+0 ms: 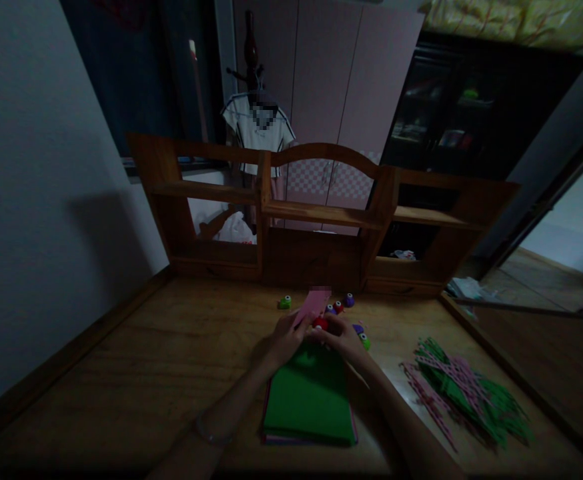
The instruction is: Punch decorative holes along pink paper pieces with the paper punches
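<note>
Head view is showing one wooden desk with one stack of coloured sheets, green on top, lying just in front of the person. Six small punches are showing: one green punch to the left, a purple punch and two more beside it farther back, two others peeking past the right hand, and one red punch between the hands. One heap of cut paper strips, pink and green, is lying well apart to the right.

Left hand is curling closed, fingers pinching one pink paper strip that is tilting up and away. Right hand is curling closed around the red punch, which is sitting against the strip's near end. Both forearms are reaching in from the bottom edge and converging above the stack's far edge, and a thin bracelet is circling the left wrist
</note>
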